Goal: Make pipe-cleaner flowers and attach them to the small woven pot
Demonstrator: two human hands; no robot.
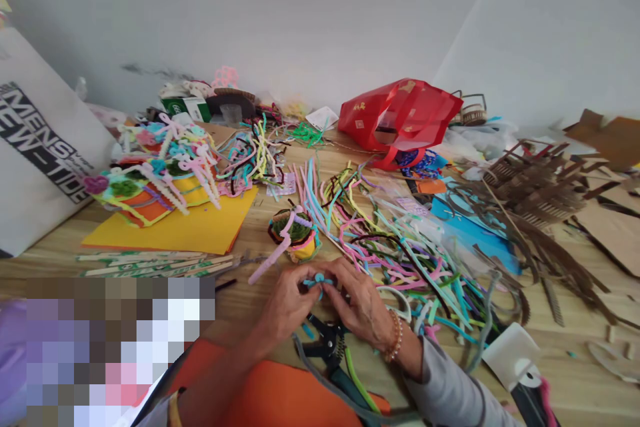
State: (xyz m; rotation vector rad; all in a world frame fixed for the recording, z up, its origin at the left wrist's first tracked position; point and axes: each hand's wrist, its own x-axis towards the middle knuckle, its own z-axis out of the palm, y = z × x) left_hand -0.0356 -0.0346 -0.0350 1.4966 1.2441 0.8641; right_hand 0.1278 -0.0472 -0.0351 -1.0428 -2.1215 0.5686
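Both my hands meet low in the middle of the view over a wooden table (60, 247). My left hand (286, 300) and my right hand (361, 303) pinch a small light-blue pipe cleaner piece (318, 279) between their fingertips. It is bent into little loops. A beaded bracelet (396, 337) circles my right wrist. Under my hands lie black pliers with green handles (331, 347). Just beyond my fingers stands a small pipe cleaner basket (295, 235) with a pink stem leaning out of it.
A heap of loose coloured pipe cleaners (400, 247) spreads to the right. Finished pipe cleaner flowers (160, 170) sit on yellow paper (200, 227) at left. A red bag (397, 113) stands at the back, cardboard strips (540, 200) to the right, a white printed bag (40, 147) far left.
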